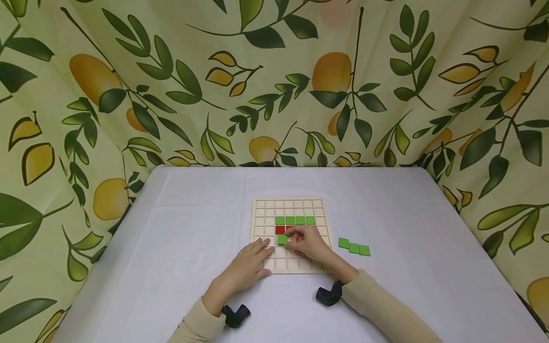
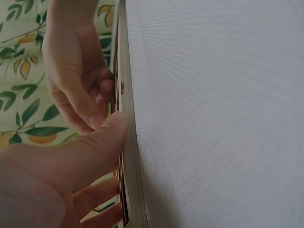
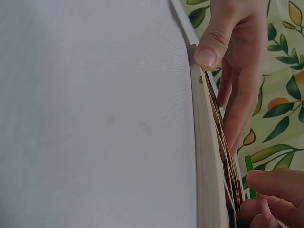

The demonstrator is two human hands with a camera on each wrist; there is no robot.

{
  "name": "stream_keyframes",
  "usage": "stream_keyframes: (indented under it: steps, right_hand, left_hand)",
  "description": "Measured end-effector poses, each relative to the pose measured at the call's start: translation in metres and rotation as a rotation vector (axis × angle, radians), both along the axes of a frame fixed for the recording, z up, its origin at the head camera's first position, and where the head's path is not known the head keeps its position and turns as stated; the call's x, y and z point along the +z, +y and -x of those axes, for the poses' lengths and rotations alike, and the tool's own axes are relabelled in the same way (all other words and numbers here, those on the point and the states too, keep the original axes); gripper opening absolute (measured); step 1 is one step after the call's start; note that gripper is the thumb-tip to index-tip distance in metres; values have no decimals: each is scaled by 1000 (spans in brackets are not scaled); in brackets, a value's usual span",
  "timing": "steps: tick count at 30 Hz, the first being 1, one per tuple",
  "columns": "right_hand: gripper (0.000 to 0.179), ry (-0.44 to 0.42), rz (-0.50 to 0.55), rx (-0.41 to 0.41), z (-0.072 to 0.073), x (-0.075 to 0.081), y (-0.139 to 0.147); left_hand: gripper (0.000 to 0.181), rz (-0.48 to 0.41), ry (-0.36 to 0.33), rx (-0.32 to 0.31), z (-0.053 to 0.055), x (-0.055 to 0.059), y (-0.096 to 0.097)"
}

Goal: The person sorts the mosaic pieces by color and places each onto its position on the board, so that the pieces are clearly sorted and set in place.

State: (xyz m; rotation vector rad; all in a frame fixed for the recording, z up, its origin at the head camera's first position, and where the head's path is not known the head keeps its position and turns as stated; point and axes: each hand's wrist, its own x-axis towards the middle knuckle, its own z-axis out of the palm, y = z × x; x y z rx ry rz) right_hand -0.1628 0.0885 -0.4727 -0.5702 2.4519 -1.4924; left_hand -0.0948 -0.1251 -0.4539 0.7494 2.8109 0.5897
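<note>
A pale wooden board (image 1: 259,205) with a square grid lies on the table. Four cells in one row carry green tiles (image 1: 290,220), and below them red tiles (image 1: 280,230) are partly covered by my right hand (image 1: 306,244). Between thumb and forefinger this hand pinches a green tile (image 1: 281,240) by its right side, over the row beneath the red ones. In the right wrist view the same green tile (image 3: 249,163) stands on edge behind a fingertip. My left hand (image 1: 249,264) rests on the board's lower left with fingers extended, its thumb (image 2: 111,126) at the near edge.
Three loose green tiles (image 1: 353,247) lie on the white tablecloth (image 1: 193,205), right of the board. Black wrist-worn devices (image 1: 329,295) sit at both wrists. A leaf-and-fruit patterned curtain (image 1: 274,95) hangs behind and along the sides of the table.
</note>
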Motion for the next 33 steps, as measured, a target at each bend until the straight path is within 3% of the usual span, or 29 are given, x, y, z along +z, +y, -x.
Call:
stream_keyframes:
  steps: [14,33]
  right_hand:
    - [23,37,-106,-26,-2,2,-6]
    - [22,49,-159,-70,-2,2,-10]
  left_hand:
    - [56,7,-18,8,-2,0,1]
    - [56,5,-12,14,-1,-1,1]
